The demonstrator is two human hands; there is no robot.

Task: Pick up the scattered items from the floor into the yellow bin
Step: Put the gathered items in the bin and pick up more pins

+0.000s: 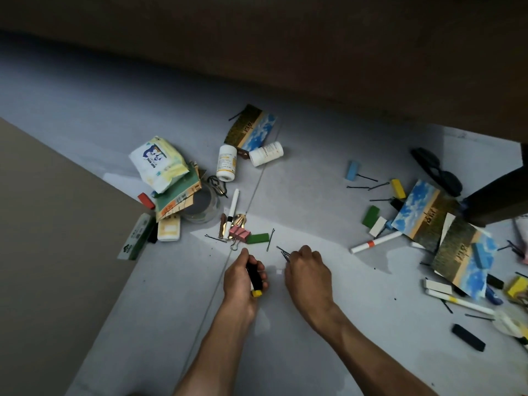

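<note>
My left hand (243, 277) grips a black block and a yellow block (256, 293) low over the grey floor. My right hand (307, 271) pinches a small bunch of black hairpins (283, 252) that stick out past its fingers. Just ahead of both hands lie a pink binder clip (239, 234), a green block (258, 238), a loose hairpin (270, 239) and a white marker (232, 210). Two white pill bottles (226, 162) lie farther off. No yellow bin is in view.
A tissue pack (158, 162), booklets and a tape roll (201, 207) pile up at left. Coloured blocks, markers, hairpins and sky-print cards (420, 212) litter the right side, with dark sunglasses (437, 170) and a furniture leg (497, 198). Dark furniture spans the top.
</note>
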